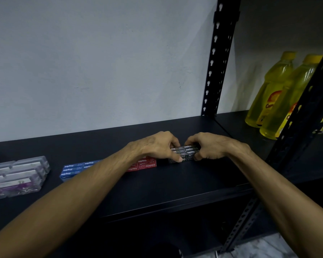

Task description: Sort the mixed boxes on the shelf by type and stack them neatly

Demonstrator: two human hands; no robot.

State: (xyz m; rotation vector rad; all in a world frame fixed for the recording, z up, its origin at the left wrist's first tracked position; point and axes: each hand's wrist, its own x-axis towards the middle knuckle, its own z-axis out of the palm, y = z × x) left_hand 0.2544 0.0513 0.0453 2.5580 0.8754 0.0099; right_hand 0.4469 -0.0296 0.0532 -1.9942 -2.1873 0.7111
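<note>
Head view of a dark shelf [175,185]. Just right of centre, the left hand [157,146] and right hand [209,146] curl their fingers around opposite ends of a stack of black staple boxes [185,152], each box narrow, dark and lettered "Staples" in white. Touching that stack at its 9 o'clock lie red staple boxes [146,163], partly hidden by the left forearm; farther toward 9 o'clock sit blue staple boxes [76,169], then clear plastic cases [19,175] holding purple clips. At 2 o'clock, two yellow bottles [280,94] stand behind a black upright [216,58].
</note>
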